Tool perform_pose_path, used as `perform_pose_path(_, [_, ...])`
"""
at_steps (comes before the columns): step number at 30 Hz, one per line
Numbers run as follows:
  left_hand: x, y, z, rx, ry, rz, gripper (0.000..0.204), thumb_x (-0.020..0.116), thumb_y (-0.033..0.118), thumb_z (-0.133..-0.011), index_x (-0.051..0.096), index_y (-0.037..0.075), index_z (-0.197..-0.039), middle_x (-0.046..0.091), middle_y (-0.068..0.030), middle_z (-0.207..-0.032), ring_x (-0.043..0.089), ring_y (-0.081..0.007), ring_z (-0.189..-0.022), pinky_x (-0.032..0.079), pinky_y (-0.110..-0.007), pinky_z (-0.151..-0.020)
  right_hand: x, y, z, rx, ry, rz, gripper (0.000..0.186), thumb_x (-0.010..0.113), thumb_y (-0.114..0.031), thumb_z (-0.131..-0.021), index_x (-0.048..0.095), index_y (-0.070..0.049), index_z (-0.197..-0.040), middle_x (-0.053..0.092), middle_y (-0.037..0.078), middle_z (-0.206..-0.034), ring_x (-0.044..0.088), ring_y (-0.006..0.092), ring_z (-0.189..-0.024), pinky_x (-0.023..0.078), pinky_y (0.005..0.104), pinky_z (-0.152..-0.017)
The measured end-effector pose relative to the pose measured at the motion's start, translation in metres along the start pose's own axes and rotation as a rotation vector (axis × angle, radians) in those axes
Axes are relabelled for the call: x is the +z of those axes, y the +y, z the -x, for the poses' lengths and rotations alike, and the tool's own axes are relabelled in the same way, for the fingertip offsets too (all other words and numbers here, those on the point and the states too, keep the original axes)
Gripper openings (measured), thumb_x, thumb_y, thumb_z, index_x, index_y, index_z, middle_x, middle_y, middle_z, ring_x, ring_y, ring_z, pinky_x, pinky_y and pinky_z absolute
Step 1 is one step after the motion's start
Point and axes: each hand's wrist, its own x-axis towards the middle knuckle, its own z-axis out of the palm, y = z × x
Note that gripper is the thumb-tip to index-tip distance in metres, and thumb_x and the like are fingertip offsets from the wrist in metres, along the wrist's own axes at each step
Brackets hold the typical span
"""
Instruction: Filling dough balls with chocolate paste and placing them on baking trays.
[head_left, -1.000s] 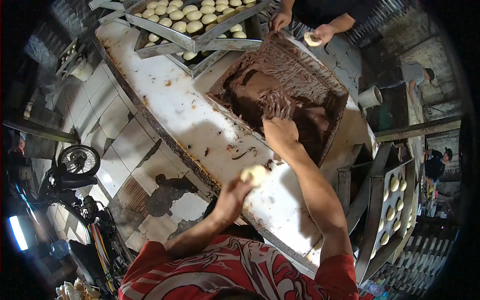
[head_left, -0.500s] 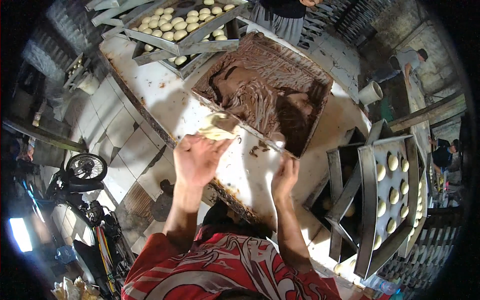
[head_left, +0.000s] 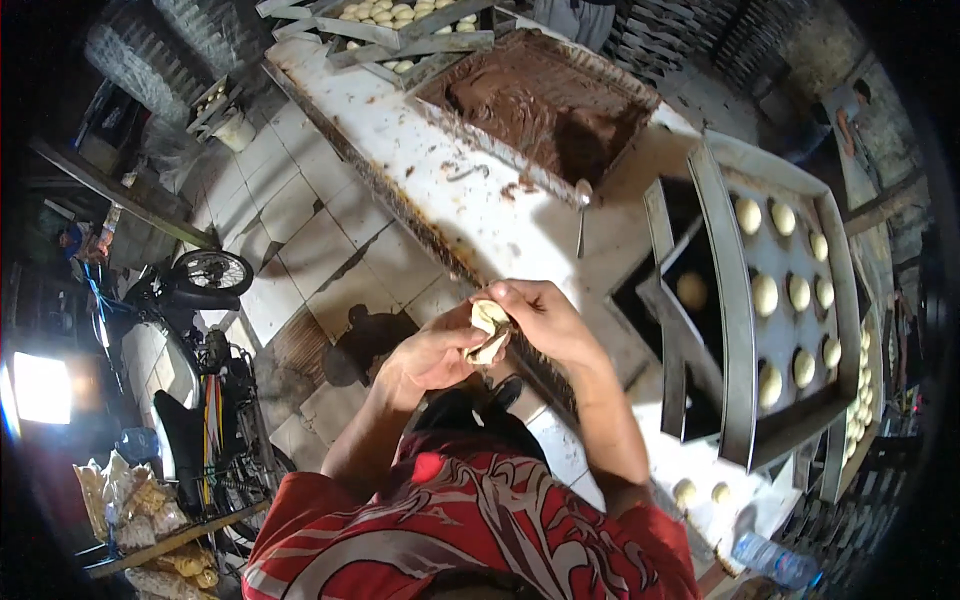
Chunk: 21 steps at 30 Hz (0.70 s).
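Observation:
My left hand (head_left: 430,358) holds a pale piece of dough (head_left: 490,318) from below, in front of my body and off the table's near edge. Thumb and fingers of my right hand (head_left: 548,322) grip the same dough from the other side. The dough is folded up around a dark patch that looks like brown filling. Beyond my hands, a metal spoon (head_left: 581,222) rests by the near corner of a wide tray (head_left: 515,168) of thick brown paste (head_left: 540,105).
Stacked metal trays (head_left: 722,330) of round dough balls stand at the right; more trays (head_left: 400,45) of dough sit at the far left. Two dough balls (head_left: 686,492) and a plastic bottle (head_left: 775,562) lie lower right. A motorbike (head_left: 205,350) stands left. Other people are beyond the table.
Both hands have drawn back toward my body and come together on the dough. My right hand has let go of the spoon. The dough, formerly spread on my left hand, is now folded.

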Motion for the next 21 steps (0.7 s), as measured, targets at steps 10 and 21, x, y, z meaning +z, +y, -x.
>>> perform_pose_path(10, [0.056, -0.058, 0.078, -0.147, 0.172, 0.211, 0.024, 0.031, 0.013, -0.094, 0.05, 0.008, -0.109, 0.055, -0.0054, -0.1, 0.054, -0.0189, -0.088, 0.044, -0.033, -0.081, 0.084, 0.033, 0.15, -0.537, 0.351, 1.239, 0.023, 0.06, -0.005, -0.064, 0.059, 0.001, -0.086, 0.052, 0.012, -0.092, 0.053, 0.0281, -0.081, 0.047, 0.0365, -0.074])
perform_pose_path(21, [0.083, -0.174, 0.079, 0.045, 0.185, 0.04, 0.025, 0.041, 0.019, -0.096, 0.051, 0.002, -0.11, 0.057, -0.0102, -0.106, 0.056, -0.0215, -0.099, 0.046, -0.033, -0.087, 0.107, 0.064, 0.272, -0.378, 0.981, 0.256, 0.036, 0.066, -0.009, -0.08, 0.046, 0.003, -0.107, 0.061, 0.011, -0.095, 0.059, 0.0174, -0.083, 0.048, 0.03, -0.071])
